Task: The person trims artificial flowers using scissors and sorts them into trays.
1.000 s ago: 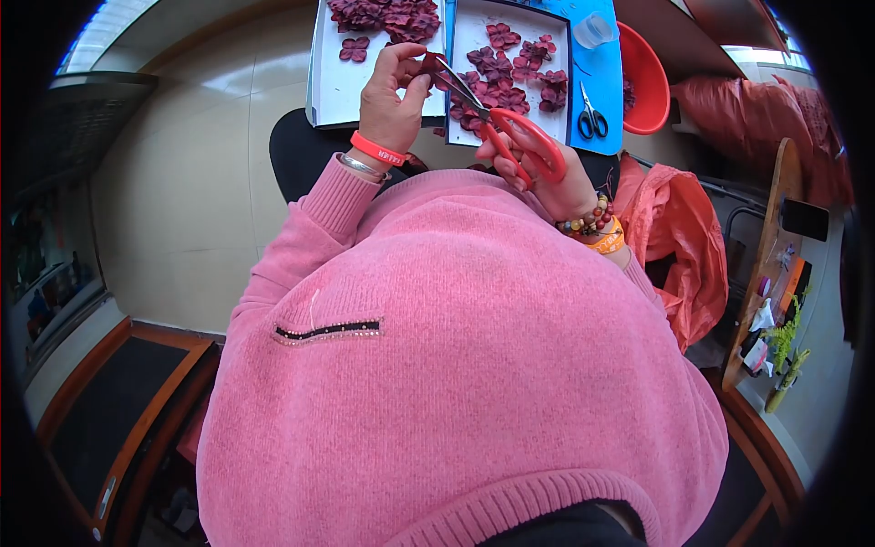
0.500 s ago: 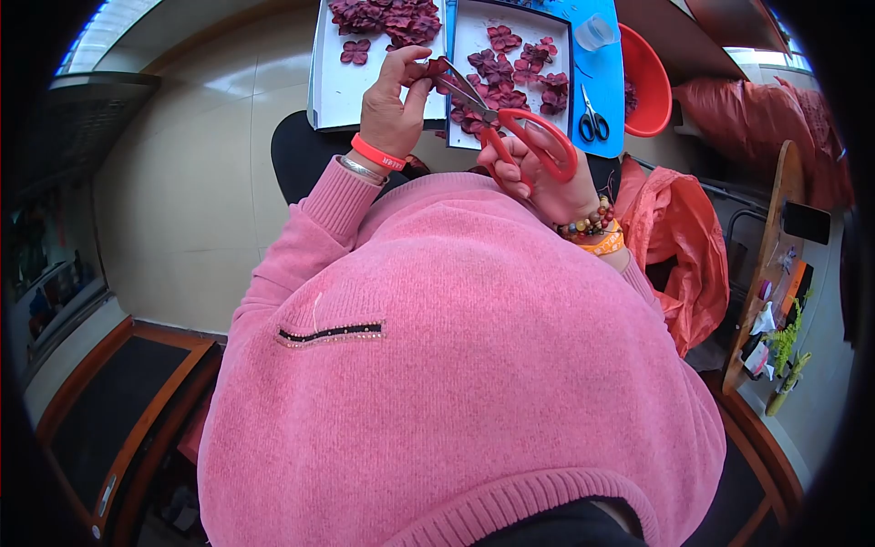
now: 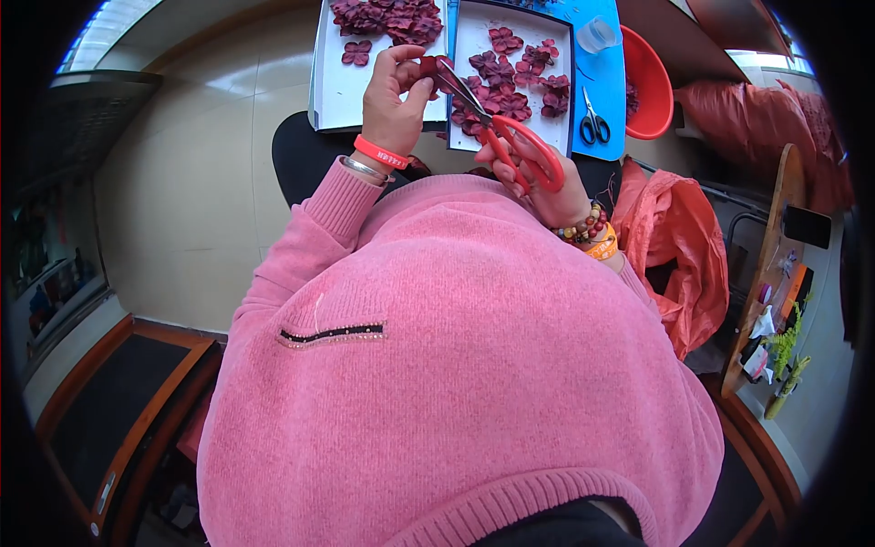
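Observation:
My left hand [image 3: 399, 91] pinches a dark red fabric flower [image 3: 432, 67] between thumb and fingers, above the gap between two white trays. In my right hand [image 3: 538, 178] are red-handled scissors [image 3: 541, 157], their blades pointing up and left with the tips at the flower. More flowers of the same kind lie heaped in the left tray [image 3: 342, 100]. Others are spread over the dark-rimmed right tray [image 3: 570, 68], partly behind the scissors. How far the blades cut into the flower is too small to tell.
Small black-handled scissors [image 3: 594, 128] and a clear plastic cup [image 3: 596, 35] rest on the blue table [image 3: 612, 87]. A red basin [image 3: 658, 91] stands at the table's right. Below it hangs a red plastic bag [image 3: 679, 237]. A wooden shelf [image 3: 766, 264] is farther right.
The scissors' handles have drawn closer together, and the blades have narrowed at the flower. The flower in my left hand has turned slightly and shows more of its surface.

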Demonstrator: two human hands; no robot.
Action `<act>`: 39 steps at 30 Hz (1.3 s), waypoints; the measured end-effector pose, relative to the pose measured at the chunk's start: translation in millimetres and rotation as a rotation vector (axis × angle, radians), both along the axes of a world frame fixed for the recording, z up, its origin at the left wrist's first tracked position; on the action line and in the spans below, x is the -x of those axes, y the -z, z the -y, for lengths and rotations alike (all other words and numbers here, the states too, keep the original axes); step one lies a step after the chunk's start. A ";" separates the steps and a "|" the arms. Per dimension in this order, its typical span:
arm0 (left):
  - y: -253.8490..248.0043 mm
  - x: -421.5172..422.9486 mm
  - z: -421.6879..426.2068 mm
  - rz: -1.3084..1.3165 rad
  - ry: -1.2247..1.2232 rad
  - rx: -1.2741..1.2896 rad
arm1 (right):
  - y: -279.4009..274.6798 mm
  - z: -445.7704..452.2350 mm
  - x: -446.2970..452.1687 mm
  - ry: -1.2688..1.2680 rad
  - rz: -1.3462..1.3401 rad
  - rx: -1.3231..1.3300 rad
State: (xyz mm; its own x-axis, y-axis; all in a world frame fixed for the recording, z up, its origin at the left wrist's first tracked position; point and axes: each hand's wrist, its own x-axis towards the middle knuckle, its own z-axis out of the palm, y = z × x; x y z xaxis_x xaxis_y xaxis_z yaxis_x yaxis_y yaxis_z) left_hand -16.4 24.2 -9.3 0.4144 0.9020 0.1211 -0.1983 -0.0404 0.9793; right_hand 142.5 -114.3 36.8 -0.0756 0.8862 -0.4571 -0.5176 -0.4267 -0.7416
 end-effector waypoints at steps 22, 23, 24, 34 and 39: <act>-8.9 -1.2 4.7 -0.155 -0.139 -0.330 | 4.4 0.8 2.5 0.028 -0.103 -0.057; -9.8 -1.3 4.9 -0.175 -0.148 -0.334 | 6.2 0.9 1.2 -0.006 -0.046 -0.079; -10.9 -1.1 5.5 -0.194 -0.159 -0.338 | 4.5 -0.1 1.5 -0.010 -0.002 -0.091; -15.5 -3.2 6.9 -0.093 -0.118 -0.264 | 3.9 -0.9 3.2 -0.029 0.137 -0.124; -11.5 -2.9 7.1 -0.075 -0.124 -0.254 | 5.1 -0.7 4.7 -0.026 0.135 -0.149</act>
